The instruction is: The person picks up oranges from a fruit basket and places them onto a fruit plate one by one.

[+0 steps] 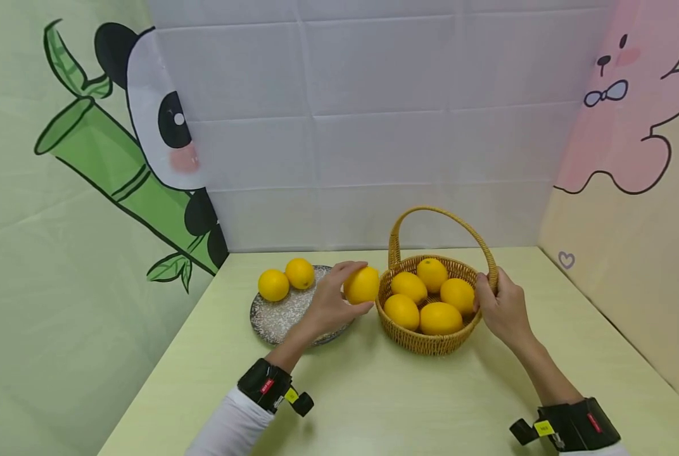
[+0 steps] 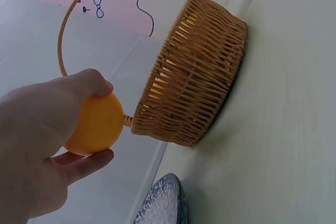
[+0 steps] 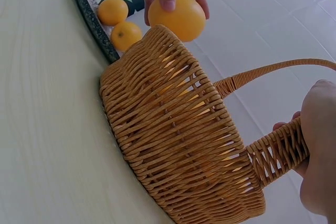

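Note:
My left hand (image 1: 335, 296) holds an orange (image 1: 362, 285) between thumb and fingers, just left of the basket's rim and above the table. In the left wrist view the same orange (image 2: 98, 124) shows in the grip, with the wicker basket (image 2: 194, 66) beyond. My right hand (image 1: 501, 307) grips the handle (image 1: 490, 263) of that basket (image 1: 425, 344) near its right base. Several oranges (image 1: 409, 288) lie inside the basket. To the left, two oranges (image 1: 273, 285) sit on a speckled grey plate (image 1: 279, 320), partly hidden behind my left hand and forearm.
Both plate and basket stand on a pale table (image 1: 396, 399). A white cloth wall (image 1: 374, 126) rises behind its back edge. Printed side walls carry a panda (image 1: 165, 126) at left and a pink bear (image 1: 619, 126) at right.

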A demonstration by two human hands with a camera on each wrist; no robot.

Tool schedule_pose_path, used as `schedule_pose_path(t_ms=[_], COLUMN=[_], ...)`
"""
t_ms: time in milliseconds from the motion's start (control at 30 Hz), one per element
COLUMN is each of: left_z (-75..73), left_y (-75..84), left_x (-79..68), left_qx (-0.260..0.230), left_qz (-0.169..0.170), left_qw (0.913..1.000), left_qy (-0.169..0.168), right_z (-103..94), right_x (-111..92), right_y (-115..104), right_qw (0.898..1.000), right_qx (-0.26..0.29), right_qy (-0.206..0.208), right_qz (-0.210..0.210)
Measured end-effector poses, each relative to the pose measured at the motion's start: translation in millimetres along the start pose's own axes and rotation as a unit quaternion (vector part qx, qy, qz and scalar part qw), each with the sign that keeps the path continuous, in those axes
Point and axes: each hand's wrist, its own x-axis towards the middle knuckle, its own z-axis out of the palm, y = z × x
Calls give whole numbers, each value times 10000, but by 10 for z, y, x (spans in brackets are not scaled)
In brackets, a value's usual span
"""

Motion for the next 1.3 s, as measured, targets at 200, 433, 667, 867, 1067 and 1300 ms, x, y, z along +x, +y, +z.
schedule_pose_path(t_ms=[200,433,667,867,1067,1300], left_z=[-115,-197,-233,-218,-182,-109], left_y=[-181,-389,-560,-669,-705,-740], left_x=[-76,-119,-93,-21,97,204], left_qx=[126,188,252,385,577,788], left_qz=[-251,-546,-851,-1140,-1255,-1207], left_qw=[9992,9972,9946,9916,9897,9891], left_qy=[278,476,545,470,368,294], right_z=[-1,-7,2,-4,-7,2], right_x=[2,-7,-9,-8,-7,-15], right_y=[-8,-22,-18,-28,-15,-4], right_qw=[10000,9999,9999,9999,10000,9999], right_qx=[-29,-88,-97,-50,-48,19], right_qy=[1,-5,50,-23,15,92], right_qz=[-5,88,21,109,79,-75])
